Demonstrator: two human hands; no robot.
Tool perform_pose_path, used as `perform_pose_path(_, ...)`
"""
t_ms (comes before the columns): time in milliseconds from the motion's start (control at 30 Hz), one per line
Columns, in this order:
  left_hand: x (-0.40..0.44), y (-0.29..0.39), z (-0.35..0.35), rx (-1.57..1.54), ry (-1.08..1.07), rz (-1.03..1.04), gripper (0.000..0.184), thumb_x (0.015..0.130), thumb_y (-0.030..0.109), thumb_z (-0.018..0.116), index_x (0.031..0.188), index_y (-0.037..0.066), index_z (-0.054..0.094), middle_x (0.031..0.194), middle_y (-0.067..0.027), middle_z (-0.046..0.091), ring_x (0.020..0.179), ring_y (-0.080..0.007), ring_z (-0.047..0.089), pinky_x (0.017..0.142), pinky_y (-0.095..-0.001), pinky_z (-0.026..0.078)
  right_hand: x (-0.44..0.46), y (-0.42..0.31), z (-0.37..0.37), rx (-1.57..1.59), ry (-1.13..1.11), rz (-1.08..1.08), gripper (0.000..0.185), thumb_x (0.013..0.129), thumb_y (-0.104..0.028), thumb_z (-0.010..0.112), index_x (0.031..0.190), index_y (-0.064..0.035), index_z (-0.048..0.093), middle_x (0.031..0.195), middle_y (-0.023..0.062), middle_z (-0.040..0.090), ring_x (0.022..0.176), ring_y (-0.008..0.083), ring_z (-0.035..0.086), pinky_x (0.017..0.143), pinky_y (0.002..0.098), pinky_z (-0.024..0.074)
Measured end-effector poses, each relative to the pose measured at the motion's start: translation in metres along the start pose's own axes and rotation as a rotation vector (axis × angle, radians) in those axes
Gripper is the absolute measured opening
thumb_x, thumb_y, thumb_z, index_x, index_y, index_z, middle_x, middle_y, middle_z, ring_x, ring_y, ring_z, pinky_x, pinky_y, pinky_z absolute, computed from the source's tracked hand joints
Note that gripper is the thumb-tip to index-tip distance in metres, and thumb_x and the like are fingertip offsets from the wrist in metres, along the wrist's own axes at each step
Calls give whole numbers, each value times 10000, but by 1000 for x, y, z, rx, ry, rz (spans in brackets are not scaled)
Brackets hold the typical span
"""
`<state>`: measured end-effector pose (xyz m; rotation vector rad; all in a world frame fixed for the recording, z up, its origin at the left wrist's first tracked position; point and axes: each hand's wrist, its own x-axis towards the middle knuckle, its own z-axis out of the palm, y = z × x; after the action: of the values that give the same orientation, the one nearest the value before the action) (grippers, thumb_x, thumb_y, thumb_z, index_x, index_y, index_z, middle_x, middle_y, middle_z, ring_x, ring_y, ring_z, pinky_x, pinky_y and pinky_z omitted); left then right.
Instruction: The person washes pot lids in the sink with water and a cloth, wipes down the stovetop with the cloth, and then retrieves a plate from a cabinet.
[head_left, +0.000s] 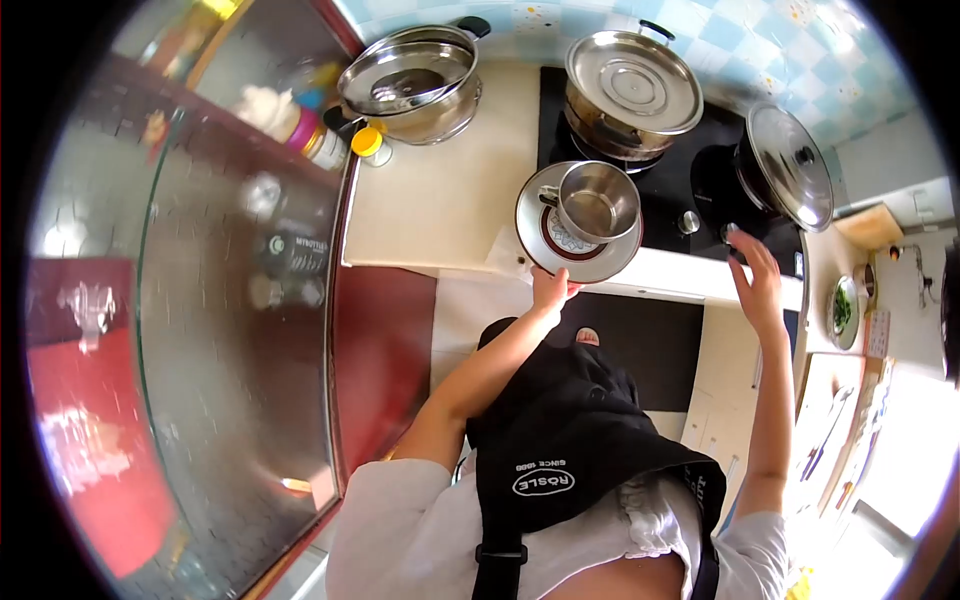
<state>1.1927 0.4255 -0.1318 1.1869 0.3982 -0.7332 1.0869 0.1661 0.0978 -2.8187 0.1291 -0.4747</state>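
Observation:
My left hand (553,290) grips the near rim of a white plate (612,262) with a dark patterned ring. On the plate sits a small steel cup (598,202), its handle pointing left. My right hand (757,270) is raised at the front edge of the black stove (665,215), its fingertips at or just over a round knob (730,232); whether they touch is hard to tell. Another knob (688,222) is to the left. A lidded steel pot (632,95) stands on the left burner. A pan with a glass lid (790,165) is on the right.
Steel pans (415,90) and a yellow-capped jar (371,147) stand on the left counter (430,215). A glass-fronted cabinet (240,300) borders the left side. A plate of greens (843,312) lies on the right counter. The tiled wall (520,30) rises behind the stove.

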Motion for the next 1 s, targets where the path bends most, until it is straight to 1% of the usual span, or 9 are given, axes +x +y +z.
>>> perform_pose_path(67, -15, 24, -5, 48, 24, 111, 203, 803, 69, 456, 961, -51, 497, 775, -158, 628, 652, -218, 656, 589, -298, 551, -49, 3, -13, 118, -94, 281, 208, 834, -36, 556, 1038, -32, 597, 1038, 111, 615, 982, 261, 591, 848, 327, 454)
perform_pose_path(200, -40, 57, -47, 141, -63, 88, 370, 789, 96, 461, 1133, -24, 397, 891, -169, 625, 709, -264, 661, 608, -302, 549, -128, 12, -12, 150, 15, 479, 164, 864, -34, 537, 1011, -15, 609, 978, 108, 639, 932, 200, 615, 808, 280, 469)
perform_pose_path(300, -62, 82, -79, 161, -16, 99, 364, 804, 155, 475, 1134, 11, 426, 947, -124, 604, 760, -246, 639, 660, -305, 531, -164, 3, 3, 415, 128, 770, 162, 876, -70, 546, 1006, -7, 619, 957, 88, 655, 902, 149, 615, 787, 260, 479)
perform_pose_path(367, -63, 98, -107, 83, -18, 64, 366, 792, 150, 497, 1136, 38, 436, 954, -105, 598, 766, -219, 634, 646, -288, 532, -173, -11, 11, 383, 85, 776, 164, 863, -61, 552, 1006, -20, 622, 950, 94, 655, 891, 174, 626, 781, 265, 482)
perform_pose_path(433, -64, 112, -131, 82, 21, 97, 353, 801, 168, 495, 1126, 39, 449, 988, -95, 593, 823, -221, 627, 700, -308, 524, -178, -24, 20, 389, 32, 769, 164, 852, -55, 559, 1000, -25, 625, 936, 103, 654, 881, 187, 633, 773, 270, 484)
perform_pose_path(567, -47, 124, -184, 106, 216, 152, 451, 773, 142, 479, 1197, 17, 389, 950, -137, 603, 804, -249, 630, 714, -315, 529, -188, -43, 26, 370, -18, 816, 157, 841, -73, 559, 978, -55, 634, 922, 99, 654, 847, 210, 639, 746, 282, 493)
perform_pose_path(633, -41, 126, -202, 92, 281, 179, 364, 767, 142, 478, 1067, -63, 493, 936, -149, 607, 798, -257, 628, 739, -323, 529, -199, -45, 24, 247, -80, 835, 152, 831, -108, 551, 956, -89, 636, 912, 84, 653, 826, 245, 633, 725, 312, 500)
perform_pose_path(700, -32, 123, -222, 72, 321, 172, 333, 784, 163, 468, 1021, -63, 528, 947, -146, 612, 852, -259, 619, 764, -318, 523, -216, -42, 27, 212, -96, 878, 150, 826, -112, 549, 948, -89, 633, 902, 84, 652, 824, 249, 632, 720, 323, 500)
perform_pose_path(1000, -11, 113, -247, -54, 288, 202, 379, 809, 175, 450, 1020, -132, 517, 1060, -189, 562, 983, -297, 550, 862, -339, 486, -265, -36, 46, 216, -260, 911, 188, 793, -146, 555, 966, -119, 624, 858, 74, 647, 816, 252, 624, 713, 348, 501)
